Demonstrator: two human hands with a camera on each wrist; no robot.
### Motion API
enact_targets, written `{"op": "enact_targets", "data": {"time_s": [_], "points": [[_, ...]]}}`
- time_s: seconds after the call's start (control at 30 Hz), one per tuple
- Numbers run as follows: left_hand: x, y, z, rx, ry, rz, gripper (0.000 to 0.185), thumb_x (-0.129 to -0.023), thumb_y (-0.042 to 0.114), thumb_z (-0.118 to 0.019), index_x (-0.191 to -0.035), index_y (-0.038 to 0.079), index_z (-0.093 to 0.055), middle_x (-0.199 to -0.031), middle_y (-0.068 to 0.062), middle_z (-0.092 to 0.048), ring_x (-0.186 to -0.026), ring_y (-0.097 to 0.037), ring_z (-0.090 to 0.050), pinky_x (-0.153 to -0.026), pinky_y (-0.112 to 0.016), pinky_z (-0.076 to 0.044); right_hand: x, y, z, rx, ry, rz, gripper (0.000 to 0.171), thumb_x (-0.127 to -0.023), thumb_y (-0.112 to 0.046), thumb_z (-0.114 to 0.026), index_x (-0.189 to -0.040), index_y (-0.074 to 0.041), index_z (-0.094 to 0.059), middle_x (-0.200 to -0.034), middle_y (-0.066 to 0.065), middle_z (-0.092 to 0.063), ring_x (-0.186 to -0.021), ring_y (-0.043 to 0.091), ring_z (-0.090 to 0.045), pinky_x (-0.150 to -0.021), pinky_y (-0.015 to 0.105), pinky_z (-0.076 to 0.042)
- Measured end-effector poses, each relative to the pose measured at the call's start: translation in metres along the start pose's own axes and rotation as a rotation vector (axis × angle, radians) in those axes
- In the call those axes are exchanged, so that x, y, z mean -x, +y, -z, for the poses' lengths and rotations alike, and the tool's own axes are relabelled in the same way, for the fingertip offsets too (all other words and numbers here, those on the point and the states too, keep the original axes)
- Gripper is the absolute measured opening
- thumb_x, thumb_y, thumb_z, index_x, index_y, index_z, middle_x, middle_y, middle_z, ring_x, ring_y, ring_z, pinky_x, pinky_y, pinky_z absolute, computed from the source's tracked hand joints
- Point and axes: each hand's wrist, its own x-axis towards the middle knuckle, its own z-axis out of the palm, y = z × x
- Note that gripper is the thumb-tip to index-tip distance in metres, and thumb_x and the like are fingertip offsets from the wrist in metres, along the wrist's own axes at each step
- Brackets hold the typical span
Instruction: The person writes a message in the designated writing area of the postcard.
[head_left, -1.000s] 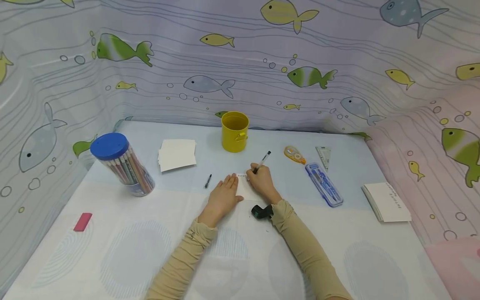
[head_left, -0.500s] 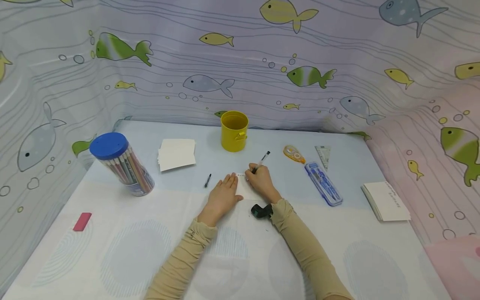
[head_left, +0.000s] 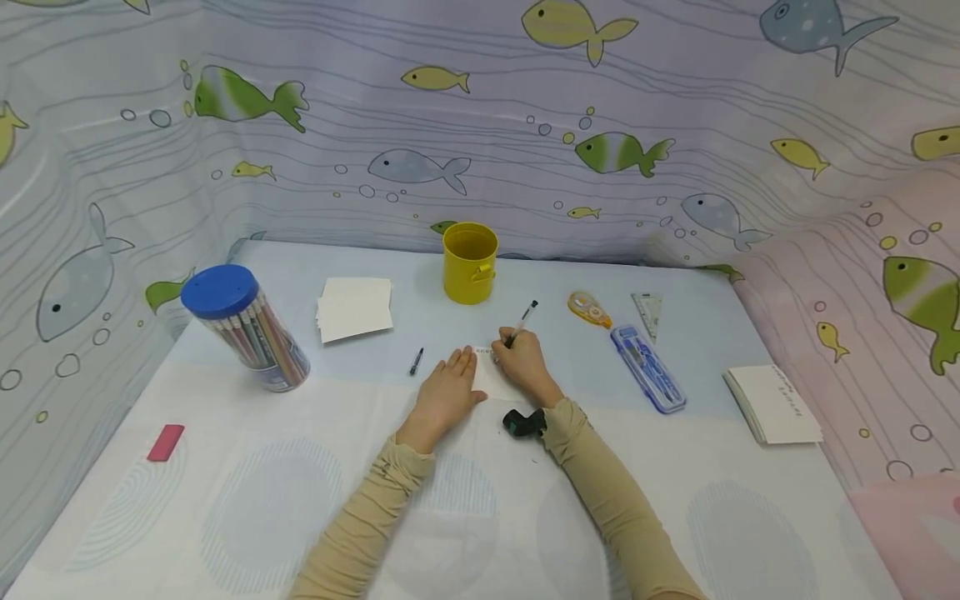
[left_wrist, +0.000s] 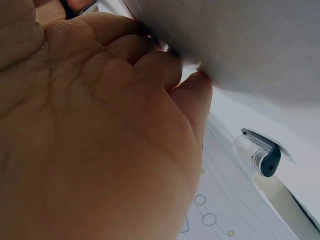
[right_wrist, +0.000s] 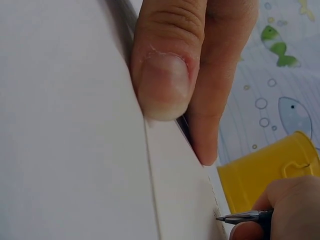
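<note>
A small white card [head_left: 489, 375] lies on the table between my hands. My left hand [head_left: 448, 390] lies flat with straight fingers on the card's left part and holds it down. My right hand [head_left: 519, 360] grips a pen [head_left: 522, 322], whose tip touches the card's top edge where a line of small writing shows. In the right wrist view the pen tip [right_wrist: 222, 218] meets the card [right_wrist: 180, 190] beside the left hand's fingers [right_wrist: 167, 75]. The pen's cap [head_left: 416, 361] lies left of my left hand, and it also shows in the left wrist view as a clear and dark cap [left_wrist: 257, 152].
A yellow cup [head_left: 469, 262] stands behind the card. A stack of white cards [head_left: 354, 308] and a blue-lidded pencil tub [head_left: 243, 329] are at the left, a pink eraser [head_left: 166, 442] nearer. A correction tape [head_left: 588, 309], set square [head_left: 647, 310], blue case [head_left: 647, 368] and written cards [head_left: 772, 403] are at the right.
The pen in my right hand has tilted slightly as its tip shifts along the card's top edge. The left hand stays put.
</note>
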Motion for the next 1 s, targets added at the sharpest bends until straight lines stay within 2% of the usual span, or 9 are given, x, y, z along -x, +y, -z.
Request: {"op": "enact_targets", "data": {"time_s": [0.17,0.27,0.63,0.87,1.0], "points": [[0.0015,0.0002,0.0014,0.002,-0.013,0.005,0.07,-0.097,0.038,-0.054,-0.148,-0.004,-0.032,-0.159,-0.017,-0.026,-0.149,-0.03,-0.023,-0.121,-0.046,-0.025,0.0002,0.0003,-0.0008,-0.051,0.007,-0.011,0.039,-0.086,-0.003,-0.052,-0.056,-0.014,-0.03,-0.046,-0.009,-0.023,-0.04,-0.001,-0.016,-0.04,0.019,-0.016],[0.0016,0.0001,0.0017,0.0,-0.002,0.008,0.069,-0.097,0.038,-0.054,-0.148,-0.004,-0.033,-0.159,-0.017,-0.026,-0.149,-0.03,-0.024,-0.121,-0.046,-0.025,-0.0007,-0.0002,-0.001,-0.038,-0.001,-0.003,0.038,-0.086,-0.004,-0.052,-0.057,-0.014,-0.03,-0.046,-0.01,-0.023,-0.04,-0.002,-0.015,-0.041,0.019,-0.016],[0.0009,0.0026,0.0012,0.02,-0.005,0.014,0.07,-0.097,0.037,-0.055,-0.148,-0.004,-0.032,-0.159,-0.017,-0.026,-0.149,-0.03,-0.023,-0.122,-0.046,-0.024,0.0,0.0002,0.001,-0.008,0.011,-0.028,0.037,-0.086,-0.004,-0.051,-0.057,-0.015,-0.03,-0.05,-0.007,-0.021,-0.046,0.007,-0.016,-0.044,0.019,-0.015],[0.0022,0.0028,0.0006,0.02,-0.002,0.011,0.069,-0.097,0.037,-0.055,-0.148,-0.004,-0.033,-0.159,-0.017,-0.026,-0.149,-0.031,-0.024,-0.121,-0.046,-0.024,0.0031,0.0006,0.0019,-0.039,0.108,-0.033,0.04,-0.085,-0.001,-0.051,-0.054,-0.014,-0.029,-0.047,-0.006,-0.022,-0.044,0.008,-0.016,-0.043,0.018,-0.014],[0.0023,0.0022,0.0025,0.022,-0.003,0.01,0.069,-0.097,0.037,-0.055,-0.148,-0.004,-0.033,-0.159,-0.017,-0.026,-0.149,-0.03,-0.024,-0.121,-0.046,-0.025,0.0025,-0.0014,0.0019,-0.019,0.101,-0.022,0.039,-0.085,-0.002,-0.051,-0.055,-0.014,-0.03,-0.047,-0.006,-0.024,-0.044,0.007,-0.017,-0.043,0.018,-0.014]]}}
